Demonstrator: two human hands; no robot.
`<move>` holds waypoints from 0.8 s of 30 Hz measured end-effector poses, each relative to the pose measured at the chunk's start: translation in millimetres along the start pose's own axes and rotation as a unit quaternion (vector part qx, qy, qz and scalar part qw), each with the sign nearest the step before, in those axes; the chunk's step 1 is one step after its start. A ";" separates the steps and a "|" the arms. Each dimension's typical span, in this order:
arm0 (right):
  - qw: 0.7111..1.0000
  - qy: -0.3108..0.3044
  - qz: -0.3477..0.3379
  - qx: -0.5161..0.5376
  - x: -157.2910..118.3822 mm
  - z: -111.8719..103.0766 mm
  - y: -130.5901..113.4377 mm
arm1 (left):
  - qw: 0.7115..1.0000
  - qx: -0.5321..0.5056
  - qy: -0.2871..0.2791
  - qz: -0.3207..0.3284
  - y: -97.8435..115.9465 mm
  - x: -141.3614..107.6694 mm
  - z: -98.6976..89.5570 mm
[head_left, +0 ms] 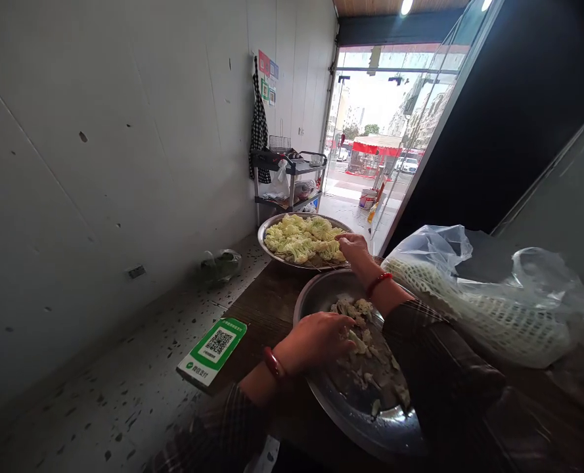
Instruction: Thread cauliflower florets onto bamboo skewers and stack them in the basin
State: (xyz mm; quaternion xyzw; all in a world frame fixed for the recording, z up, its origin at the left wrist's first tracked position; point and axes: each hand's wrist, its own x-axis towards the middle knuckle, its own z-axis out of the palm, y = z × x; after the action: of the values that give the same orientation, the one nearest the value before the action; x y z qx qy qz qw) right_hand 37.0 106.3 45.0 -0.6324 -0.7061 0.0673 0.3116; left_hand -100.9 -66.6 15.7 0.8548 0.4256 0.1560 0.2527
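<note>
My left hand [318,339] is over the near metal bowl [338,420], its fingers bent around a pale green cauliflower piece [357,341]. Farther out, my right hand [355,249] reaches to the right edge of a round metal tray [263,248] heaped with cauliflower florets [296,236]. Its fingertips are pinched at a floret there; whether they grip it is too small to tell. Inside the near bowl lie cauliflower scraps [370,374] and small bits.
A green QR code card [215,348] lies on the dark table [267,295] at left. Plastic bags with white foam netting [498,322] sit at right. Beyond are a shelf cart [292,167], a bagged item [220,266] by the wall and a glass door.
</note>
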 end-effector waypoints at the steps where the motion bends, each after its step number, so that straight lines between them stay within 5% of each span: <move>1: 1.000 -0.011 -0.004 -0.003 -1.7 0.8 0.3 | 1.000 0.002 -0.001 0.000 -0.3 -0.1 0.2; 13: 0.986 -0.111 -0.009 -0.122 -4.4 -1.8 -10.9 | 1.000 0.024 -0.015 -0.001 1.9 -0.7 -2.3; 24: 0.995 -0.050 -0.036 -0.083 8.1 4.0 -3.5 | 1.000 0.015 -0.007 0.001 1.0 -0.5 -0.4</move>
State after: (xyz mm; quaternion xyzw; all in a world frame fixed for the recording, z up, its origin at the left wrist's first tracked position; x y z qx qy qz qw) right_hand 31.9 114.4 46.4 -0.6262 -0.7461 0.0291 0.2245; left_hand -100.8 -67.4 16.6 0.8600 0.4256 0.1431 0.2426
